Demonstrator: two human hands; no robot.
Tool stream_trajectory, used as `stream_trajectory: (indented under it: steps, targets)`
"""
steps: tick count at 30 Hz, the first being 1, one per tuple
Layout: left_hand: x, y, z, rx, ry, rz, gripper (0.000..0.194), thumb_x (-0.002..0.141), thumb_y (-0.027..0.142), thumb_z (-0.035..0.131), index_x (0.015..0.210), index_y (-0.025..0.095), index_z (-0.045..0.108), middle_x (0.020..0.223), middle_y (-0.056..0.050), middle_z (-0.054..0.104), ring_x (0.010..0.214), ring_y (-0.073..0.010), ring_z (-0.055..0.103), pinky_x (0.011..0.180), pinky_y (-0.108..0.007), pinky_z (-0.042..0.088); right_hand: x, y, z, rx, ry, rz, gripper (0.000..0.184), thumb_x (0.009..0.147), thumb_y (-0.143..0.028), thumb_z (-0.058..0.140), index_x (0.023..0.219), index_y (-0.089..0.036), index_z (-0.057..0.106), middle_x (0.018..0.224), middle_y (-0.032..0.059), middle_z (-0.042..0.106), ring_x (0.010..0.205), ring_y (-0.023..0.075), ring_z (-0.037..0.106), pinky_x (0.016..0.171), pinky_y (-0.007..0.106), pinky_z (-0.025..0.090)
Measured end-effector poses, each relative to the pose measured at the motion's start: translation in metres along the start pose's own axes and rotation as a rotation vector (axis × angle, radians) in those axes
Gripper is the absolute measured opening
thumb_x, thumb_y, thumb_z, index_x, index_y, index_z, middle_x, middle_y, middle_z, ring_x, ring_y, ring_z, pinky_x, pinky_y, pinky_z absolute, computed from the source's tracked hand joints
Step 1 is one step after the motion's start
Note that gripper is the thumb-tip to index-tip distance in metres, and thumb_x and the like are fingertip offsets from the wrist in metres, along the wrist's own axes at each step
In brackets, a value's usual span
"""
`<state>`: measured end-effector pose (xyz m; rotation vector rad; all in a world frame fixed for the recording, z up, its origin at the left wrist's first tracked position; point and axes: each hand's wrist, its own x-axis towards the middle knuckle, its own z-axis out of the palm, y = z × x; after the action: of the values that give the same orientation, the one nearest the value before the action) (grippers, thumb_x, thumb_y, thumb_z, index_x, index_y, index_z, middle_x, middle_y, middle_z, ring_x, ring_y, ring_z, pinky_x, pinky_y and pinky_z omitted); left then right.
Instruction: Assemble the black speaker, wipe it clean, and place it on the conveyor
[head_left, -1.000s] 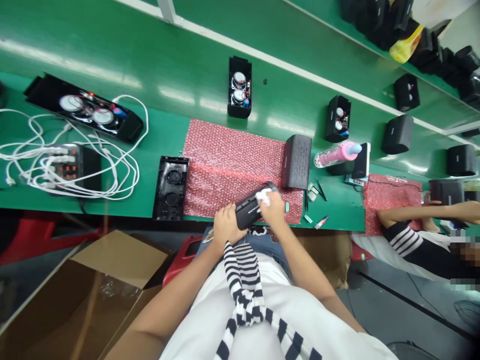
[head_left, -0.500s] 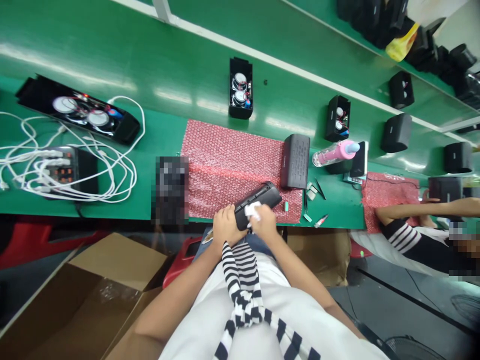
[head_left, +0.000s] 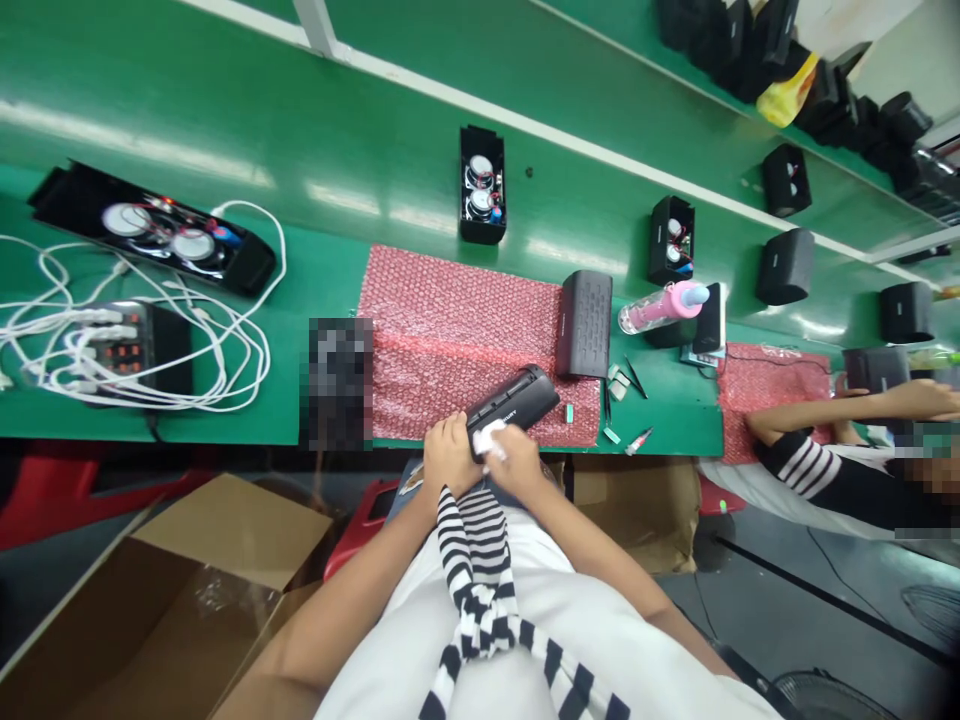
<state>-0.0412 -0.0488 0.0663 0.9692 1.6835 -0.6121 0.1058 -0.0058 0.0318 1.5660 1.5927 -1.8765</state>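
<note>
Speaker: black, oblong, pale lettering on side, tilted over near edge of red bubble wrap. Left hand grips its near end; right hand pinches white cloth against it. Green workbench, cardboard box below.

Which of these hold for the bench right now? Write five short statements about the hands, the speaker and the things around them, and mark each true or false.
1. The left hand grips the near end of the black speaker. True.
2. The right hand presses a white cloth against the speaker. True.
3. The speaker lies over a blue foam mat. False: it lies over the near edge of the red bubble wrap.
4. The pink-capped bottle stands upright. False: it lies on its side.
5. A tangle of white cables lies at the left of the bench. True.
</note>
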Motion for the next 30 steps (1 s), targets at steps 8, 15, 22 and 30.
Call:
stream_trajectory:
  steps: [8, 15, 22, 30]
  targets:
    - [0.001, -0.001, 0.003, -0.024, 0.005, -0.007, 0.083, 0.061, 0.041, 0.067, 0.13, 0.0, 0.043, 0.128, -0.022, 0.052, 0.115, -0.0353, 0.048, 0.102, -0.046, 0.034, 0.065, 0.05, -0.036, -0.021, 0.214, 0.203, 0.033, 0.082, -0.029, 0.039, 0.094, -0.01, 0.064, 0.083, 0.0119, 0.066, 0.075, 0.0214, 0.061, 0.069, 0.033, 0.049]
    - [0.001, -0.003, 0.0, -0.134, -0.041, -0.055, 0.077, 0.063, 0.037, 0.066, 0.129, 0.004, 0.045, 0.129, -0.023, 0.051, 0.119, -0.0385, 0.045, 0.104, -0.048, 0.032, 0.021, -0.013, 0.015, 0.067, 0.02, 0.012, 0.013, 0.071, -0.03, 0.057, 0.074, -0.021, 0.064, 0.068, 0.0014, 0.063, 0.066, 0.0151, 0.059, 0.063, 0.022, 0.047]
    - [0.023, -0.013, -0.022, -0.392, -0.191, -0.223, 0.088, 0.049, 0.035, 0.074, 0.128, 0.007, 0.045, 0.126, -0.023, 0.052, 0.119, -0.0411, 0.045, 0.105, -0.053, 0.03, 0.044, 0.071, -0.055, -0.005, 0.35, 0.386, 0.028, 0.082, -0.037, 0.045, 0.088, -0.015, 0.061, 0.081, 0.0078, 0.064, 0.073, 0.0191, 0.057, 0.069, 0.03, 0.045]
    - [0.075, -0.076, -0.053, -1.0, -0.383, -0.462, 0.06, 0.053, 0.049, 0.062, 0.102, 0.014, 0.055, 0.103, -0.012, 0.067, 0.094, -0.0269, 0.065, 0.08, -0.039, 0.052, 0.036, 0.069, -0.033, 0.076, 0.177, 0.475, 0.027, 0.081, -0.037, 0.05, 0.088, -0.015, 0.064, 0.075, 0.0074, 0.066, 0.067, 0.0213, 0.06, 0.062, 0.031, 0.046]
